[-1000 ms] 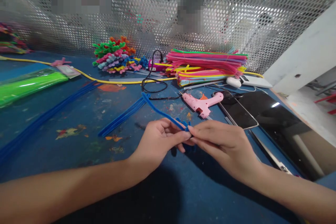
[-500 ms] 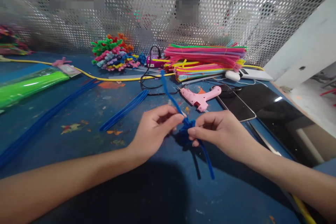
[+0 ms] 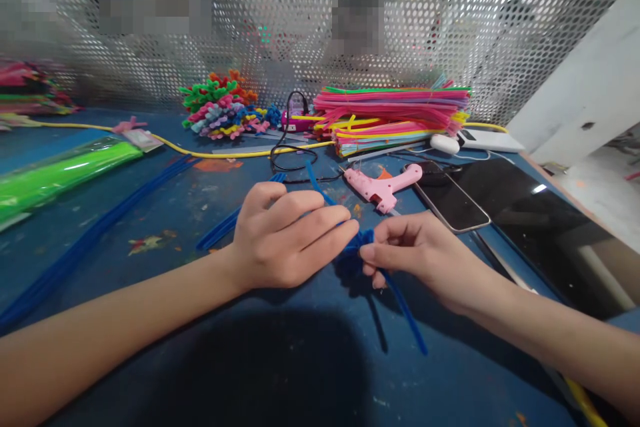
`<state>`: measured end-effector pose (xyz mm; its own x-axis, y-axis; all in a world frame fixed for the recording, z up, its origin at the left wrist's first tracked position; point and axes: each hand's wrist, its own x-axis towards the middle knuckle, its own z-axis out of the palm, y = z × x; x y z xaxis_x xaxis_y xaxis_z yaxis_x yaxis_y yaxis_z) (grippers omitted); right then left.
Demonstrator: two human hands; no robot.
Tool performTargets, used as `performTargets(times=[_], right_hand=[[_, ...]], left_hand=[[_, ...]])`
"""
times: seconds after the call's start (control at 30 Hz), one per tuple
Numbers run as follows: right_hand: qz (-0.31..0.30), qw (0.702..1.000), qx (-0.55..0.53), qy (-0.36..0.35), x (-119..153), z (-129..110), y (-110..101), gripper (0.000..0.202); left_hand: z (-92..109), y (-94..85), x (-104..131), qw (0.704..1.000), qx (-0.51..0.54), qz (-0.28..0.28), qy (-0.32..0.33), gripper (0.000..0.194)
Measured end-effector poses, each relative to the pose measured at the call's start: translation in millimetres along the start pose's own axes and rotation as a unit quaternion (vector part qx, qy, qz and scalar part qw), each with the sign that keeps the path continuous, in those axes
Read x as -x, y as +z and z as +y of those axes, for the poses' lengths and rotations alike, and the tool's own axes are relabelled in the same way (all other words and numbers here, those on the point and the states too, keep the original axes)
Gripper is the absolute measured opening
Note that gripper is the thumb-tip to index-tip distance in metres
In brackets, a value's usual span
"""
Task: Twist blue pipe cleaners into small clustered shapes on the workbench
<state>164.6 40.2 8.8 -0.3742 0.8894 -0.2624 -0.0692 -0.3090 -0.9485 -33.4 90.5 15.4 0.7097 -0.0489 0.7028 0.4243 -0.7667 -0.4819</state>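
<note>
Between my hands is a blue pipe cleaner (image 3: 406, 317), bunched into a twisted knot at its middle. One straight end slants down to the right, and the other rises behind the fingers of my left hand. My right hand (image 3: 407, 247) pinches the knot between thumb and fingers. Curled round the upper part, my left hand (image 3: 295, 237) shows its back, and its fingertips meet the pipe cleaner at the knot's left side; its thumb is hidden. Behind my left wrist lies a short bundle of blue pipe cleaners (image 3: 217, 230), partly covered.
A pink glue gun (image 3: 383, 187) lies just beyond my hands. To its right are a phone (image 3: 455, 200) and a large black glossy panel (image 3: 545, 233). Colourful pipe cleaner bundles (image 3: 390, 113) line the perforated metal screen (image 3: 300, 47). Long blue pipe cleaners (image 3: 95, 233) stretch along the left.
My left hand has rolled over, from a thumb-and-finger pinch to fingers curled with the back showing. The upper end of the pipe cleaner has dropped lower. My right hand keeps its pinch.
</note>
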Motion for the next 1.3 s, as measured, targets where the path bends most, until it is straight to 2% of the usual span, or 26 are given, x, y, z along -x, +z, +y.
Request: performTargets(times=[0.07, 0.13, 0.2, 0.27, 0.3, 0.33, 0.4, 0.47, 0.53, 0.6, 0.67, 0.77, 0.8, 0.83, 0.87, 0.9, 0.93, 1.03, 1.07, 1.1, 1.13, 1.23, 1.3], right_hand=[[-0.001, 1.0, 0.015, -0.002, 0.1, 0.1, -0.1, 0.025], [0.002, 0.999, 0.036, -0.008, 0.5, 0.1, 0.1, 0.025], [0.012, 0.997, 0.071, -0.023, 1.5, -0.4, 0.6, 0.025], [0.039, 0.99, 0.126, -0.056, 3.5, -1.4, 1.8, 0.023], [0.059, 0.982, 0.162, -0.081, 4.9, -2.0, 2.6, 0.021], [0.082, 0.97, 0.201, -0.109, 6.5, -2.6, 3.4, 0.02], [0.124, 0.941, 0.271, -0.161, 9.2, -3.7, 4.7, 0.018], [0.139, 0.93, 0.288, -0.179, 10.4, -4.2, 5.1, 0.017], [0.117, 0.949, 0.244, -0.159, 9.5, -4.1, 4.2, 0.019], [0.077, 0.975, 0.171, -0.122, 7.1, -3.8, 2.7, 0.021], [0.032, 0.991, 0.092, -0.089, 4.5, -3.6, 1.3, 0.022], [-0.029, 0.998, -0.019, -0.045, 2.0, -3.3, 0.9, 0.02], [-0.045, 0.997, -0.045, -0.036, 1.7, -3.0, 1.1, 0.019], [-0.055, 0.996, -0.061, -0.032, 1.5, -2.6, 1.2, 0.019], [-0.058, 0.995, -0.068, -0.033, 1.6, -2.1, 1.2, 0.018], [-0.057, 0.996, -0.065, -0.036, 1.7, -1.5, 1.0, 0.019], [-0.054, 0.996, -0.055, -0.038, 1.9, -1.0, 0.6, 0.02], [-0.06, 0.998, -0.018, -0.028, 2.2, 0.1, -1.0, 0.022], [-0.07, 0.997, -0.014, -0.022, 2.1, 0.1, -1.3, 0.022], [-0.082, 0.996, -0.017, -0.018, 1.8, 0.0, -1.4, 0.022], [-0.095, 0.995, -0.028, -0.015, 1.5, -0.3, -1.2, 0.021], [-0.138, 0.986, -0.092, -0.006, 1.1, -0.8, 0.8, 0.02], [-0.161, 0.98, -0.115, 0.008, 1.8, -0.2, 2.1, 0.021]], left_hand=[[0.1, 0.4, 1.9, 0.999, 0.026, -0.016, -0.014, 0.013], [1.2, -0.2, 2.8, 0.992, 0.092, -0.061, -0.062, 0.015], [4.9, -1.6, 0.8, 0.969, 0.176, -0.113, -0.134, 0.014], [11.6, -4.0, -4.8, 0.932, 0.25, -0.142, -0.222, 0.011], [15.7, -5.3, -8.7, 0.901, 0.287, -0.156, -0.284, 0.011], [19.9, -6.4, -12.8, 0.864, 0.318, -0.145, -0.362, 0.012], [27.5, -7.8, -19.7, 0.751, 0.415, -0.143, -0.494, 0.01], [32.7, -7.1, -22.9, 0.631, 0.511, -0.12, -0.572, 0.008], [35.6, -4.5, -22.4, 0.539, 0.586, -0.081, -0.6, 0.007], [37.0, -1.0, -20.1, 0.486, 0.63, -0.043, -0.603, 0.006], [37.6, 2.2, -17.4, 0.436, 0.664, -0.027, -0.607, 0.004], [36.8, 5.9, -13.1, 0.334, 0.714, -0.031, -0.614, 0.005], [35.6, 6.8, -11.5, 0.31, 0.723, -0.038, -0.616, 0.007], [33.9, 7.5, -9.9, 0.3, 0.726, -0.045, -0.617, 0.01], [31.6, 8.1, -8.3, 0.306, 0.725, -0.052, -0.615, 0.012], [28.9, 8.3, -7.0, 0.325, 0.72, -0.063, -0.61, 0.014], [25.8, 8.3, -5.9, 0.356, 0.713, -0.076, -0.599, 0.014], [17.1, 6.6, -4.2, 0.476, 0.685, -0.115, -0.539, 0.01], [15.1, 5.9, -3.9, 0.506, 0.675, -0.122, -0.524, 0.009], [13.8, 5.3, -3.6, 0.523, 0.668, -0.125, -0.514, 0.01], [13.2, 4.9, -3.1, 0.53, 0.666, -0.124, -0.51, 0.013], [14.2, 5.3, -1.1, 0.518, 0.674, -0.124, -0.511, 0.023], [15.6, 6.3, 0.5, 0.518, 0.681, -0.123, -0.503, 0.022]])
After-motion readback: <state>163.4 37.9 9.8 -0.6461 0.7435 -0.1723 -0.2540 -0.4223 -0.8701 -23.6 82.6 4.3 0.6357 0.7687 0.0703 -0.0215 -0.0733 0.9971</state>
